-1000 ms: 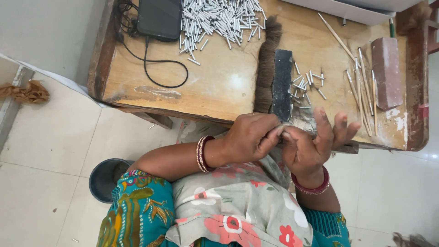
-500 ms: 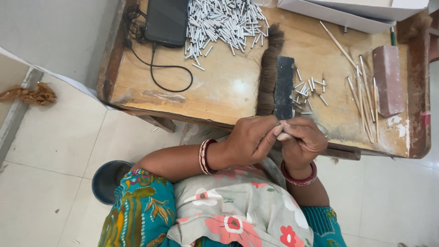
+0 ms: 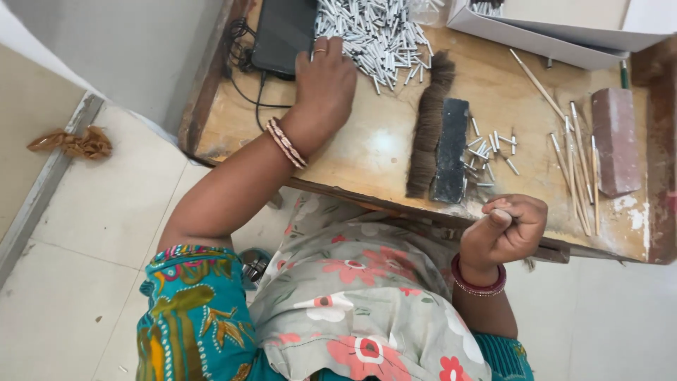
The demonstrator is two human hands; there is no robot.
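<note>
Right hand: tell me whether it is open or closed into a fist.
Closed. The right hand is curled into a loose fist just off the front edge of the wooden table, thumb pressed over the bent fingers; anything pinched inside cannot be made out.

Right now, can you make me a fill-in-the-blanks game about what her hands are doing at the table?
1. The left hand reaches into the pile of little ____ tubes.
2. The right hand is curled into a ____.
3. The tuft of brown hair lies beside a ____ block.

Missing words: white; fist; black
</note>
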